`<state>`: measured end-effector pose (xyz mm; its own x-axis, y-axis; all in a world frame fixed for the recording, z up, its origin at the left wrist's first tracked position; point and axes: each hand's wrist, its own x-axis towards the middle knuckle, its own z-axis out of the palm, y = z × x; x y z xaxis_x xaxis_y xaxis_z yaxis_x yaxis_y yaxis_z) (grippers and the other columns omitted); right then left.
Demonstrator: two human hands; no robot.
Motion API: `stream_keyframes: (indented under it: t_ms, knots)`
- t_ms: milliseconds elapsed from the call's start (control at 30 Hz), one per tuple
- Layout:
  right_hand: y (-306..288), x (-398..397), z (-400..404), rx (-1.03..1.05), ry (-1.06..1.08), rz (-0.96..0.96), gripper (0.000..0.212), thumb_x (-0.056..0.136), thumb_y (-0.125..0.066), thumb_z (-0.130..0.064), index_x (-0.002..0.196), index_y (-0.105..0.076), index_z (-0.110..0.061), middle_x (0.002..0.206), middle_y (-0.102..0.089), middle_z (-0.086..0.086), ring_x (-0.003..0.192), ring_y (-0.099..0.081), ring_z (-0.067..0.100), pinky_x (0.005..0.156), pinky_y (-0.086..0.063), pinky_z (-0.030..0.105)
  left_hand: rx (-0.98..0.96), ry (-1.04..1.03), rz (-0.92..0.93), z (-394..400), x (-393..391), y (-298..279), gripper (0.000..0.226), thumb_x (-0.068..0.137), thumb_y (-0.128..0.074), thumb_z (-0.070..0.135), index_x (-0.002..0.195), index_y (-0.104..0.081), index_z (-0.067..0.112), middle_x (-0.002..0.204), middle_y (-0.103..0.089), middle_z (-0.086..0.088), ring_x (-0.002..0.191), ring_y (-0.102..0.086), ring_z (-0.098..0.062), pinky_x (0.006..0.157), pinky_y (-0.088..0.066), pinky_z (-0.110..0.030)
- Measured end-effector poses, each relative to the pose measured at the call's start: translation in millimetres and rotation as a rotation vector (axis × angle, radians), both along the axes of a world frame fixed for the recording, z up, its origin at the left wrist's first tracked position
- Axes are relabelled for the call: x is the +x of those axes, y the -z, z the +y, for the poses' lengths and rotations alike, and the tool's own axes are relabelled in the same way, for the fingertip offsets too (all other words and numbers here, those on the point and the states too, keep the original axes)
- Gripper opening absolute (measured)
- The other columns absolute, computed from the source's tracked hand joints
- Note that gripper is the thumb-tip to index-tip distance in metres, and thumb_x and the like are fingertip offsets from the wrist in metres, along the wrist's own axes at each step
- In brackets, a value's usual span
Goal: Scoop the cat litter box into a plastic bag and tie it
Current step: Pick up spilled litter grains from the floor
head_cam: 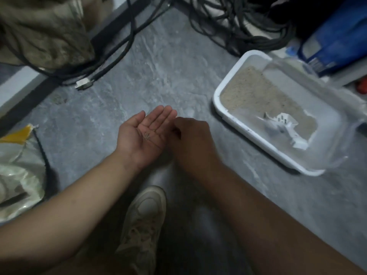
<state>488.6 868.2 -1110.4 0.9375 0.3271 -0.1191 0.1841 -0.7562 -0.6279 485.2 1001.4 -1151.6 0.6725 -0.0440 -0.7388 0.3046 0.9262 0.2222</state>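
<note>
Cleanup step, I reckon: my left hand [146,133] flat open w/ litter grains [147,135]; right hand [193,135] curled, contents unclear. Next: tip grains into litter box [234,118].

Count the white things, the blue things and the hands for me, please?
White: 2, the white plastic litter tray and the white slotted plastic scoop lying in it.
Blue: 1, the blue bag behind the tray.
Hands: 2, the left hand, palm up, and the right hand.
Total: 5.

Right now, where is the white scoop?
In the head view, the white scoop lies inside the litter box on the floor, to the right of both hands, at its near end.
</note>
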Motion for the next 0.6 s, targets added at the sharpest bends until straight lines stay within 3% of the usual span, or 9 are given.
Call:
stream_keyframes:
  t_ms: [200, 300, 367, 600]
  knots:
    - [-111, 12, -16, 0.155, 0.124, 0.054, 0.024, 0.093, -0.062, -0.021, 0.069, -0.056, -0.021, 0.059, -0.051, -0.009, 0.055, -0.046, 0.003, 0.053, -0.030, 0.016, 0.035, 0.114, 0.014, -12, 15, -125, 0.054, 0.103, -0.036, 0.026, 0.093, -0.079, -0.006, 0.120, -0.071, -0.024, 0.109, -0.071, -0.035, 0.113, -0.044, -0.039]
    - [-187, 19, -8, 0.198, 0.122, 0.051, 0.014, 0.089, -0.065, -0.019, 0.078, -0.069, -0.013, 0.071, -0.067, -0.002, 0.063, -0.058, 0.011, 0.062, -0.045, 0.025, 0.031, 0.061, 0.020, -9, 15, -211, 0.053, 0.104, -0.035, 0.025, 0.098, -0.076, -0.007, 0.116, -0.072, -0.025, 0.097, -0.075, -0.034, 0.086, -0.062, -0.040]
    - [-247, 22, -2, 0.224, 0.126, 0.080, 0.010, 0.088, -0.064, -0.017, 0.088, -0.073, -0.013, 0.083, -0.072, 0.003, 0.075, -0.065, 0.017, 0.071, -0.053, 0.033, 0.036, 0.055, 0.033, -7, 15, -274, 0.047, 0.104, -0.034, 0.026, 0.104, -0.070, -0.006, 0.110, -0.074, -0.024, 0.089, -0.077, -0.032, 0.065, -0.063, -0.039]
    - [-485, 21, 7, 0.196, 0.125, 0.121, 0.009, 0.085, -0.065, -0.014, 0.091, -0.072, -0.014, 0.088, -0.072, 0.000, 0.078, -0.065, 0.013, 0.075, -0.054, 0.030, -0.039, -0.012, 0.052, -3, 8, -509, 0.046, 0.105, -0.035, 0.027, 0.107, -0.068, -0.004, 0.104, -0.075, -0.023, 0.083, -0.077, -0.032, 0.061, -0.062, -0.041]
